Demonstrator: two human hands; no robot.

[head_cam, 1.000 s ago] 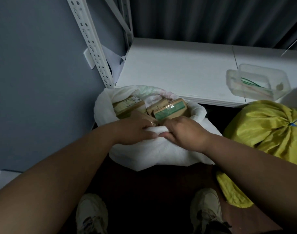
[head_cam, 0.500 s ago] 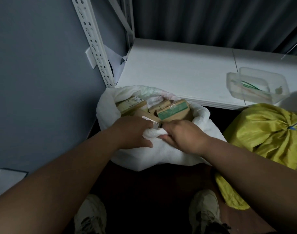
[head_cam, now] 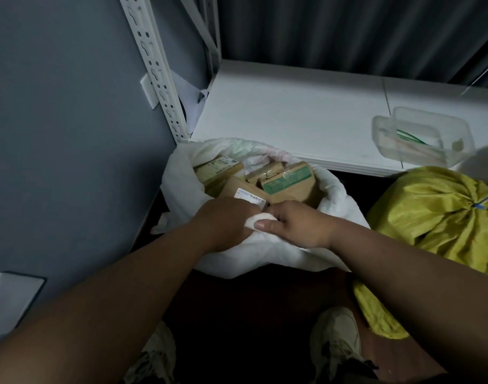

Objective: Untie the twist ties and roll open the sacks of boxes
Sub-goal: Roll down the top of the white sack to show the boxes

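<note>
I have both hands on the near rim of the white sack (head_cam: 265, 256), which sits on the floor against the shelf (head_cam: 292, 117). My left hand (head_cam: 226, 223) curls down over the rim fabric, and my right hand (head_cam: 295, 224) pinches a bunched fold of it, thumb on top. I hold them side by side, touching, so the rim turns over evenly as one cuff. The sack's mouth is already open and the boxes (head_cam: 281, 181) show inside, packed close, so I judge this one untied and partway rolled. I see no tie on it. The yellow sack (head_cam: 436, 217) lies just to the right, its neck gathered and bound with a blue tie (head_cam: 479, 205); it is not yet opened. A clear tub (head_cam: 423, 139) stands on the shelf, holding what look like loose ties.
</note>
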